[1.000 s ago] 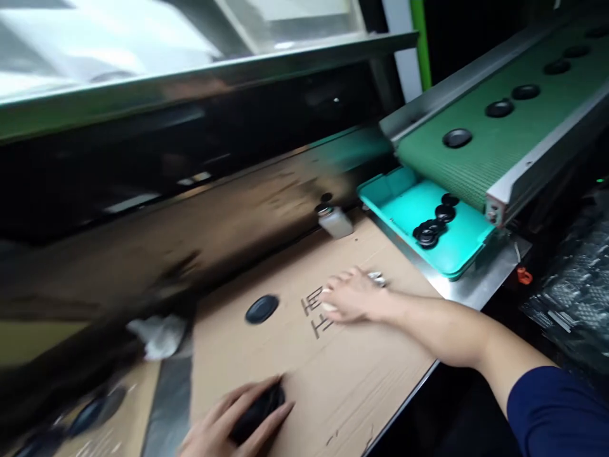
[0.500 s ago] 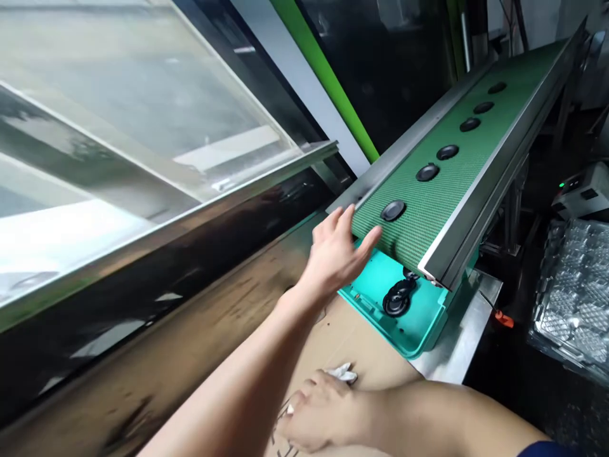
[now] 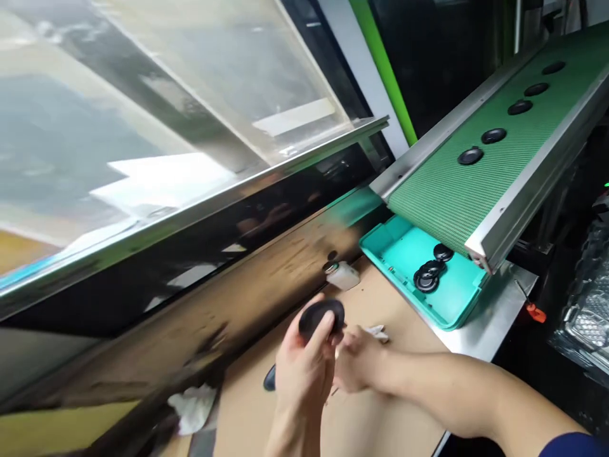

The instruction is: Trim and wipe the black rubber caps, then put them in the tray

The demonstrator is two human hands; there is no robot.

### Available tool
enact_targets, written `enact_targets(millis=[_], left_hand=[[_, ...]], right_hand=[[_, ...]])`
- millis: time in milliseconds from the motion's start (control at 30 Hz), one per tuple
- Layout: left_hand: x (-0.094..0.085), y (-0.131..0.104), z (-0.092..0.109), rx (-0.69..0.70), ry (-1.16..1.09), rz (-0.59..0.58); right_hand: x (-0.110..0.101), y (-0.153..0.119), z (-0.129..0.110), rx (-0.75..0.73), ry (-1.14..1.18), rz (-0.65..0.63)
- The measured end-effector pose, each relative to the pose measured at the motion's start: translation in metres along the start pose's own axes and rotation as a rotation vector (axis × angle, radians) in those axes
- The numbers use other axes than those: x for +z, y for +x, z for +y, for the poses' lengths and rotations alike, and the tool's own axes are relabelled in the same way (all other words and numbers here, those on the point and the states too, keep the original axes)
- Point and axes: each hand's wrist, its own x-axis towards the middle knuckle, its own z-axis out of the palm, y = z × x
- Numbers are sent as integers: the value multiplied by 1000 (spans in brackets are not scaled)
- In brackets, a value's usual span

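Observation:
My left hand [image 3: 304, 362] holds a round black disc [image 3: 314, 319] up between thumb and fingers, above the cardboard [image 3: 380, 412]. Close beside it on the right is my right hand [image 3: 356, 358], its fingers curled; what they hold is hidden. Another dark disc [image 3: 269, 379] lies partly behind my left wrist. Several black discs [image 3: 427, 277] rest in a teal tray [image 3: 459, 304] under the conveyor's end. More discs [image 3: 471, 155] sit spaced along the green conveyor belt [image 3: 447, 184].
A small whitish bottle [image 3: 343, 276] stands near the tray's left corner. White crumpled paper [image 3: 193, 408] lies at lower left. An orange-handled tool [image 3: 536, 312] is at the metal plate's edge. Clear plastic trays [image 3: 587, 304] are at far right.
My left hand has drawn back from the belt's end and now holds a black disc. The disc nearest the belt's end is no longer there. The view has shifted left.

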Motion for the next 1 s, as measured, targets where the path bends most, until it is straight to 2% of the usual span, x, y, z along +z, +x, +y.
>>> enact_targets(millis=[67, 100, 167, 233, 333, 433, 533, 667, 800, 900, 1000], left_hand=[[-53, -15, -41, -143, -114, 143], [-70, -21, -59, -197, -165, 192], [-85, -29, -86, -266, -246, 258], [-82, -30, -101, -288, -342, 268], [-71, -22, -103, -277, -578, 169], [-76, -15, -99, -355, -813, 60], [-86, -12, -99, -447, -931, 40], [-88, -7, -103, -456, -965, 107], [-84, -4, -104, -480, -996, 64], [-83, -5, -104, -467, -987, 94], [-82, -7, -105, -468, -990, 71]], right_hand=[[-1, 0, 3, -5, -72, -49], [-4, -1, 5, 16, -98, -50], [-12, -4, 6, 88, -107, 25], [-21, -6, 2, 154, -63, 145], [-26, -9, -15, 179, 21, 243], [-16, -13, -36, 112, 8, 174], [-3, -13, -44, 20, -58, 75], [1, -3, -35, 129, -125, 50], [-4, 1, -32, 96, -149, 14], [-5, 1, -35, 193, -164, 7], [-4, 2, -39, 146, -152, 11]])
